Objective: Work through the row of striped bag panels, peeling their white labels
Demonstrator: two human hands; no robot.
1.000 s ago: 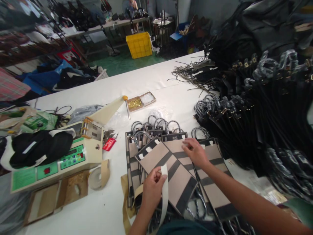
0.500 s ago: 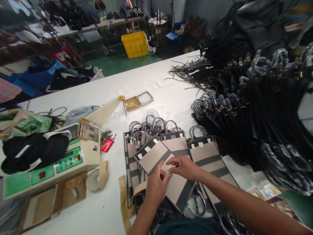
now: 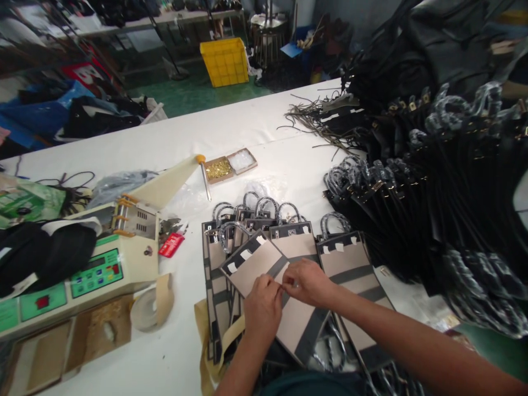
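My left hand (image 3: 264, 302) and my right hand (image 3: 306, 281) meet above a tilted beige-and-dark striped bag (image 3: 256, 258). The fingertips of both are pinched close together; whatever is between them is too small and hidden to make out. Small white tape pieces (image 3: 246, 254) stick along this bag's dark top edge. Beneath and behind it lie several similar bags with wrapped handles (image 3: 266, 206). A further striped bag (image 3: 344, 258) with white tape pieces lies right of my hands. By my left wrist curls a tan strip (image 3: 234, 331).
Left on the white table (image 3: 177, 335) stands a tape dispenser machine (image 3: 136, 258), with a tape roll (image 3: 144, 311) before it. A screwdriver (image 3: 206, 181) lies beside a box of gold hardware (image 3: 218, 169). Black straps (image 3: 412, 220) pile up at right. A yellow crate (image 3: 225, 61) stands beyond.
My fingertips have drawn closer together, and the pale bit seen between them before is now hidden. The view has shifted slightly, moving the machine leftward in the picture.
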